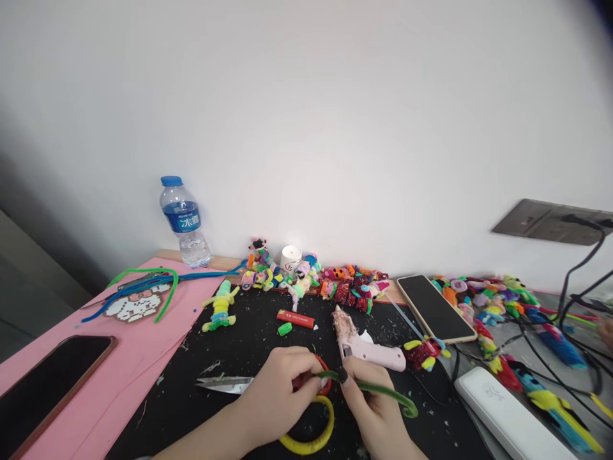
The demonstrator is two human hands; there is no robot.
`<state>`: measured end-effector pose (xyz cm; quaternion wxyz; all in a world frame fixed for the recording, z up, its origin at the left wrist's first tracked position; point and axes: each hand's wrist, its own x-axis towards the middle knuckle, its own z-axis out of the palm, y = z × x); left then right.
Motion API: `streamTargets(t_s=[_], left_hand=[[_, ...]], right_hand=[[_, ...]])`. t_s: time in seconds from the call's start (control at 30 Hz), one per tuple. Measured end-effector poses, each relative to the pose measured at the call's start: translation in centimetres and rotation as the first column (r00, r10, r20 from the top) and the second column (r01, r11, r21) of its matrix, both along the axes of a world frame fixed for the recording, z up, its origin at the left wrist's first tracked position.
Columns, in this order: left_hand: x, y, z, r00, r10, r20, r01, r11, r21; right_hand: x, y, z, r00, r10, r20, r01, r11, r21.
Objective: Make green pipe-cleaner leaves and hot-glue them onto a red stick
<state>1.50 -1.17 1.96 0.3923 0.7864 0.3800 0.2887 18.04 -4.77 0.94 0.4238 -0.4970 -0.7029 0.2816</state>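
- The left hand (282,391) has its thumb and index finger pressed together on one end of a green, fuzzy, slender stem (383,389).
- The right hand (376,402) pinches the same stem between thumb and fingers just beside the left fingertips; the stem's far part slants over this hand and ends in a small curl.
- So the stem hangs between both hands, above a black, speckled, flat mat (165,402).
- A shiny, pointed, silver metal blade (225,384) reaches out from beneath the left hand; a yellow ring-shaped handle (328,431) lies between the wrists, partly covered.
- Just beyond the right hand lies a pale pink plastic glue gun (373,352), its nozzle stained brown.
- Farther out on the mat are a red, oblong lighter (295,319), a short, bright green piece (284,329) and a yellow-and-green fuzzy figure (221,308).
- By the wall stand a clear plastic bottle with a blue cap (184,220) and a small white cup (290,257).
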Motion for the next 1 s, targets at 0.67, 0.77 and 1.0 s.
streamTargets(t_s=[0.67, 0.77, 1.0], left_hand=[[-0.1, 0.1, -0.1, 0.924, 0.056, 0.378, 0.112, 0.906, -0.408], [-0.1, 0.1, -0.5, 0.917, 0.089, 0.388, 0.094, 0.898, -0.429], [0.0, 0.5, -0.5, 0.912, 0.126, 0.390, 0.074, 0.885, -0.459]], right_hand=[[0.1, 0.7, -0.8, 0.986, -0.011, -0.167, -0.012, 0.991, -0.137], [0.0, 0.7, -0.6, 0.984, 0.014, -0.175, -0.040, 0.989, -0.143], [-0.1, 0.4, -0.4, 0.997, 0.009, -0.071, -0.019, 0.989, -0.145]])
